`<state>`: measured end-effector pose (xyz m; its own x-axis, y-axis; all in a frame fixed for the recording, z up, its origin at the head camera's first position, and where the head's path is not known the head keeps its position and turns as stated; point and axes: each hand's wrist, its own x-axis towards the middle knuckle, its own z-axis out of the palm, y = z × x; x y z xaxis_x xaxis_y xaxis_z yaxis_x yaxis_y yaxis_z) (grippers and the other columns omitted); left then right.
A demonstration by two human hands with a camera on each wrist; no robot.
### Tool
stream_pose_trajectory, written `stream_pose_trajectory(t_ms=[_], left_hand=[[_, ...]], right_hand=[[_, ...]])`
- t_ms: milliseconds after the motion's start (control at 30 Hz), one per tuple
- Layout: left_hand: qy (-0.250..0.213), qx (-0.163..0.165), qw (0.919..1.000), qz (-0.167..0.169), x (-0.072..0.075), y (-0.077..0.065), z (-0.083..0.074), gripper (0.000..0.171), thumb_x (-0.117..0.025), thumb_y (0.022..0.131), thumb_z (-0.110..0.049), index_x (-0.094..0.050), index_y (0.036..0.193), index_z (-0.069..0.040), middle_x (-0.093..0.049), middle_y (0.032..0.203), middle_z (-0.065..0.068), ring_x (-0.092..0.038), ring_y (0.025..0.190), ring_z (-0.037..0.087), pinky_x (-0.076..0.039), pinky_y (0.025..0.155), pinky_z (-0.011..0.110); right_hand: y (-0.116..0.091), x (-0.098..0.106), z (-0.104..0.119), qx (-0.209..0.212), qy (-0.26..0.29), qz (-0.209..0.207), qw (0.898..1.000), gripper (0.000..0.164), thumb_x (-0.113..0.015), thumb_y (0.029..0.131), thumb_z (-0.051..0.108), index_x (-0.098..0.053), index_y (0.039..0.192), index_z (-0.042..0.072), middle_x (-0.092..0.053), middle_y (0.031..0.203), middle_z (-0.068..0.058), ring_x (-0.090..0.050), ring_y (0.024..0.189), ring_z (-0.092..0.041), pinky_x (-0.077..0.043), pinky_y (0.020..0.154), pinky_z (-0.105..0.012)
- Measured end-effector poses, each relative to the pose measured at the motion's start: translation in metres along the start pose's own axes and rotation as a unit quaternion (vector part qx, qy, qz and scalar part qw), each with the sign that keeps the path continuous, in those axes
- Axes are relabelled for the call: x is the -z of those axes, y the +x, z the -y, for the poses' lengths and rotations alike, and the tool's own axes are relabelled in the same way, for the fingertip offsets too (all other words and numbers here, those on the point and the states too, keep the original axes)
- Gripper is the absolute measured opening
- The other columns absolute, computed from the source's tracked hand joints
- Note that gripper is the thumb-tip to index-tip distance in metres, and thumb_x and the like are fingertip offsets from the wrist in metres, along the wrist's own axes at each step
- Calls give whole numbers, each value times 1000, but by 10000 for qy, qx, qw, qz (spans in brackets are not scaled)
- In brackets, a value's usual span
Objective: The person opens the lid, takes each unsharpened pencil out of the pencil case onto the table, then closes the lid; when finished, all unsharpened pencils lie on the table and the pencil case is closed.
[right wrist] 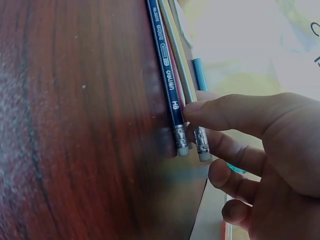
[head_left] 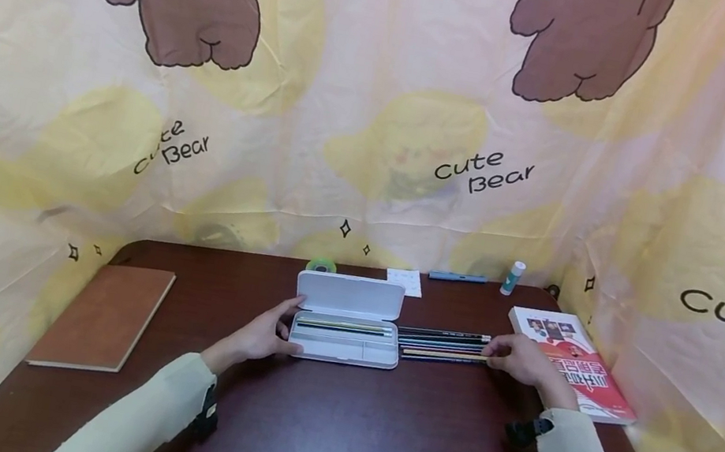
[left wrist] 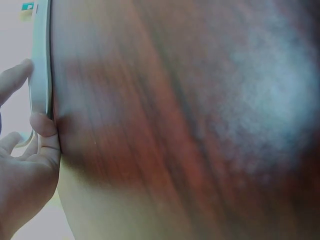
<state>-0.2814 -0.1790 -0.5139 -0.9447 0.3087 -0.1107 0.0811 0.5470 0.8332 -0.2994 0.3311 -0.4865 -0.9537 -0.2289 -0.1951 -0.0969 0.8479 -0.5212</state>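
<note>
A white pencil case [head_left: 322,348] lies with its lid [head_left: 350,298] raised on the table, a few pencils [head_left: 342,327] in its long back compartment. My left hand [head_left: 263,334] grips the case's left end, thumb at the front corner and fingers farther back. To the right of the case lies a row of several pencils [head_left: 440,337]. My right hand [head_left: 519,358] pinches a yellow pencil [right wrist: 179,55] near its eraser end, between thumb and fingers. Beside it in the right wrist view is a dark blue pencil [right wrist: 166,70] with a white eraser.
A brown notebook [head_left: 103,314] lies at the left, and a red and white book [head_left: 585,375] at the right beneath my right forearm. Along the back are a green tape roll [head_left: 321,265], a white paper [head_left: 405,281], a blue pen [head_left: 458,278] and a glue stick [head_left: 512,278].
</note>
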Motion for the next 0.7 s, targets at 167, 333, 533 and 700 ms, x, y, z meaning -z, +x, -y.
stream_pose_trajectory(t_ms=[167, 333, 533, 700], left_hand=[[-15, -29, 10000, 19, 1, 0, 1, 99, -87, 78, -18, -29, 157, -26, -51, 143, 10, -54, 80, 18, -49, 63, 28], [12, -70, 10000, 22, 1, 0, 0, 98, -86, 78, -18, -29, 158, -25, -52, 143, 10, -54, 80, 18, -50, 64, 28], [-12, -50, 10000, -4, 1, 0, -1, 98, -86, 78, -17, -29, 158, -24, -52, 143, 11, -54, 80, 18, -49, 63, 28], [-20, -37, 10000, 26, 1, -1, -2, 99, -86, 78, -16, -28, 158, -24, -51, 143, 10, -54, 80, 18, -50, 64, 28]], right_hand=[[2, -3, -2, -9, -159, -41, 9999, 11, -71, 90, 14, -75, 100, 14, -70, 95, -2, -54, 85, -20, -42, 75, -35], [4, -3, -2, -38, -163, -7, 9999, 12, -72, 90, 16, -76, 101, 15, -71, 96, -2, -55, 86, -20, -44, 78, -37], [4, -5, -1, -94, -91, -29, 9999, 14, -72, 91, 18, -75, 104, 16, -71, 99, -3, -55, 89, -21, -43, 80, -39], [4, -6, -1, -104, -68, -129, 9998, 13, -72, 90, 17, -76, 103, 16, -71, 103, -6, -56, 92, -23, -44, 83, -43]])
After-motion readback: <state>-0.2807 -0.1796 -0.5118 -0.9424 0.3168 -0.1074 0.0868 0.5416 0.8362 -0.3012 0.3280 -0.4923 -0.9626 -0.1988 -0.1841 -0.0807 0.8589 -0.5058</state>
